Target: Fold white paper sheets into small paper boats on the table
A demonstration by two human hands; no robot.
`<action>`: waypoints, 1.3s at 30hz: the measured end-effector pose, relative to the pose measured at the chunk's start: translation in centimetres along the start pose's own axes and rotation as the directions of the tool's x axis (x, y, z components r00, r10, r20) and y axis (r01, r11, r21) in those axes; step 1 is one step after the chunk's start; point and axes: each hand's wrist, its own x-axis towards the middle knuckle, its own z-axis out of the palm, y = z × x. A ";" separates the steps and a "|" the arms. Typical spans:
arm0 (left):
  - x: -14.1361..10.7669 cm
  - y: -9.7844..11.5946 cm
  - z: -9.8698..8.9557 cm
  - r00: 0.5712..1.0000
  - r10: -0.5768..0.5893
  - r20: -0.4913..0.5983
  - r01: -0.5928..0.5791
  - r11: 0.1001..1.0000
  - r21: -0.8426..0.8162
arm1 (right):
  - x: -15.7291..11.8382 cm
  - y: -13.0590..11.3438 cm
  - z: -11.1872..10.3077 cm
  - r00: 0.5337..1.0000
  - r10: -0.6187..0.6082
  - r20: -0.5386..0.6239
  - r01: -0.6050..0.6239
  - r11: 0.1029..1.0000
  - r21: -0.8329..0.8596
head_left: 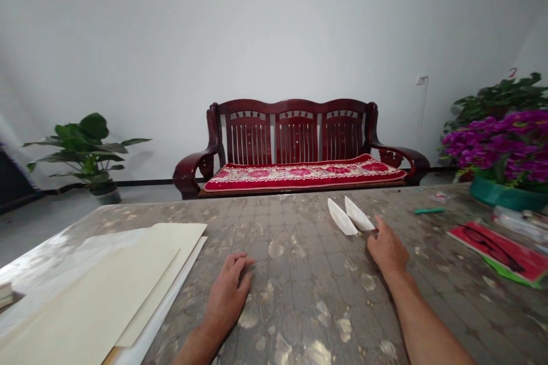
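Observation:
Two white folded paper shapes, pointed at the ends like small boats, stand side by side on the table. The left paper boat (341, 219) leans near the right paper boat (358, 215). My right hand (388, 248) is beside the right one, its index finger stretched out at the near end and the other fingers curled under; whether it touches the paper I cannot tell. A small dark reddish bit shows by that fingertip. Over the tabletop at centre left, my left hand (231, 285) rests with fingers loosely extended and nothing in it.
Large cream paper sheets (107, 279) cover the table's left side. At right lie a green pen (429, 211), glasses (492, 246) on a red booklet (464, 232), and purple flowers (500, 145) in a teal pot (505, 194). A wooden bench (295, 105) stands beyond the patterned table (295, 274).

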 end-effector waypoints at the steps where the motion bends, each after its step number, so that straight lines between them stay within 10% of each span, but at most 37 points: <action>1: 0.0 0.1 0.0 1.000 0.002 0.005 -0.002 1.000 0.006 | 0.0 0.1 -0.2 0.999 0.033 -0.010 -0.032 0.999 0.035; 5: -0.4 0.9 -0.3 0.999 0.022 0.031 -0.023 0.999 0.046 | 0.0 0.0 -1.2 0.969 0.076 -0.234 -0.027 0.978 0.206; 9: -0.5 1.8 -0.3 0.997 0.040 0.063 -0.046 0.993 0.110 | -1.5 -3.1 -1.3 0.884 -0.251 -0.394 0.362 0.901 0.239; 13: -0.6 1.8 0.1 0.999 0.027 0.040 -0.031 0.994 0.106 | -5.5 -8.4 -0.2 0.668 -0.676 -0.310 0.742 0.575 0.346; 18: -0.6 1.4 -0.1 0.998 -0.050 -0.041 0.052 0.998 0.041 | -9.1 -11.9 1.5 0.426 -0.891 -0.158 0.856 0.340 0.390; 29: 3.2 -1.0 -9.7 0.841 -0.438 -0.317 0.515 0.828 0.223 | -9.4 -11.8 3.1 0.387 -0.922 -0.010 0.877 0.365 0.312; 39: 2.4 -3.9 -13.6 0.749 -0.661 -0.047 0.515 0.536 0.670 | -9.6 -12.3 2.9 0.410 -0.910 0.054 0.864 0.407 0.295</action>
